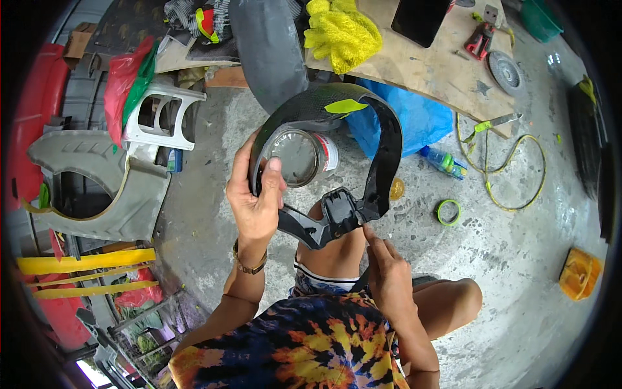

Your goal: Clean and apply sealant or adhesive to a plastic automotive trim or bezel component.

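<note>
My left hand (pixel 256 201) grips the left side of a black ring-shaped part (pixel 386 136) with a carbon-like texture, a yellow-green patch and a boxy bracket (pixel 340 211) at its bottom. My right hand (pixel 389 279) has its index finger up at the lower edge beside the bracket, the other fingers curled; what they hold, if anything, is hidden. A round metal can (pixel 291 159) shows through the ring's opening, beyond it. My bare knee (pixel 330 259) is under the part.
A wooden board (pixel 421 74) bears a yellow cloth (pixel 340 29), phone and tools. Blue plastic sheet (pixel 414 129), a bottle (pixel 444 162), a green tape roll (pixel 448 212), yellow hose (pixel 538 188) and orange container (pixel 580 272) lie around. Grey and white body panels (pixel 129 207) stand at left.
</note>
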A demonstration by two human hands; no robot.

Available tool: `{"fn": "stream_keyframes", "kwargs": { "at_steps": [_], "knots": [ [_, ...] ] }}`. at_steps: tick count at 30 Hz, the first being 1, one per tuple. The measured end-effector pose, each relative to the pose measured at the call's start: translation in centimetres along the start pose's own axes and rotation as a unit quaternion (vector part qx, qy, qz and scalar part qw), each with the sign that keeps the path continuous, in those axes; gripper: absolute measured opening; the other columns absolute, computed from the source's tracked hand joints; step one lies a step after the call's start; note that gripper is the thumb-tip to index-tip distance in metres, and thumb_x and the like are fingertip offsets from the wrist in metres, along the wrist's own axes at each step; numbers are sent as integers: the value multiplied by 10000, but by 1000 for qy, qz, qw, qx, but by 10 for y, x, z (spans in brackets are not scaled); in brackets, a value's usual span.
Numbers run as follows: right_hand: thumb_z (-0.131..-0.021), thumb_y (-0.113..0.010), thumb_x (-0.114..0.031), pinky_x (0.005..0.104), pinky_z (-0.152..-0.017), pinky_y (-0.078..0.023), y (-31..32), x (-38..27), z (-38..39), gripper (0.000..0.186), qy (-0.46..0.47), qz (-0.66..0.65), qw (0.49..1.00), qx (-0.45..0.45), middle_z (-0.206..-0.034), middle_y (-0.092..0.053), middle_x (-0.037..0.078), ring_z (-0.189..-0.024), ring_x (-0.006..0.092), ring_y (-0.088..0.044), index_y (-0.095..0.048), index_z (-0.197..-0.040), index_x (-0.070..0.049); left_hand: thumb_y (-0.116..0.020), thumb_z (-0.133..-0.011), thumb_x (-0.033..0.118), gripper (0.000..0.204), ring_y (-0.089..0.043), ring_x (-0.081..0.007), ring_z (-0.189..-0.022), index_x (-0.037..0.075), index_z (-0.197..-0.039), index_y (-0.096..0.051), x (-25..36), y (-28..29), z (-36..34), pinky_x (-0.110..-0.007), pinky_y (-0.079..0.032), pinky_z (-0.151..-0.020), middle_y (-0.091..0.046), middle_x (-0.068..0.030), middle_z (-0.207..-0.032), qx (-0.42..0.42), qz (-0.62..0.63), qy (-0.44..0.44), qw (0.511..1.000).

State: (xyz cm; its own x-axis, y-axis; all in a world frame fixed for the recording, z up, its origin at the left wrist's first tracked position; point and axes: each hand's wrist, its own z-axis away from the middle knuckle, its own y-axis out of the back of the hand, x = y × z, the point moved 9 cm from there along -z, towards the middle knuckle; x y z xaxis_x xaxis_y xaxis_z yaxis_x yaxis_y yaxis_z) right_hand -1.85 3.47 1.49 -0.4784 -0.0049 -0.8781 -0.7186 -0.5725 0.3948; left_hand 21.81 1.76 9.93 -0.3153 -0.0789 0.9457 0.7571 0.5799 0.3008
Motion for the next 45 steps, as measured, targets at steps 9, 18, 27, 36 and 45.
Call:
{"fn": "stream_keyframes", "kwargs": {
  "at_steps": [9, 18, 27, 36, 45],
  "knots": [
    [-898, -542, 3, 455, -628, -478, -12, -12, -31, 451, 66, 17, 996, 53, -866, -570, 183, -724, 408, -597, -542, -1337, -97, -609, -947, 124, 439, -470, -6, -564, 15, -1357, -493, 2, -6, -1, -169, -371, -436, -600, -2, -802, -22, -14, 10, 1000],
    [-866, -551, -41, 440, -525, -510, 5, 4, 3, 518, 47, 155, 987, 14, -844, -554, 90, -629, 323, -621, -518, -1370, -155, -628, -941, 131, 440, -480, -13, -572, 18, -1347, -501, 2, 0, 0, -168, -383, -440, -594, -1, -825, -26, 16, -7, 1000],
    [-923, -539, -85, 485, -606, -517, -2, -4, -1, 552, 109, 79, 990, -34, -981, -628, 149, -711, 379, -641, -385, -1450, -138, -615, -936, 93, 420, -478, -23, -558, 8, -1332, -506, -3, 5, -2, -178, -380, -420, -550, 0, -753, -32, 10, -10, 999],
    [-886, -587, -478, 454, -517, -519, 13, -10, -43, 788, 45, 191, 981, 15, -580, -621, 184, -533, 370, -636, -290, -1498, -79, -604, -939, 86, 418, -465, -18, -551, 11, -1340, -509, 8, 4, -1, -175, -371, -427, -569, 1, -771, -36, 2, -8, 999],
    [-905, -516, -602, 419, -477, -504, -9, -15, -28, 756, 68, 295, 951, -55, -558, -609, 174, -507, 325, -640, -383, -1463, -109, -596, -955, 129, 431, -462, -18, -517, 25, -1361, -497, 4, 2, -9, -176, -364, -422, -552, 3, -689, -55, -7, -5, 998]
  ]
}}
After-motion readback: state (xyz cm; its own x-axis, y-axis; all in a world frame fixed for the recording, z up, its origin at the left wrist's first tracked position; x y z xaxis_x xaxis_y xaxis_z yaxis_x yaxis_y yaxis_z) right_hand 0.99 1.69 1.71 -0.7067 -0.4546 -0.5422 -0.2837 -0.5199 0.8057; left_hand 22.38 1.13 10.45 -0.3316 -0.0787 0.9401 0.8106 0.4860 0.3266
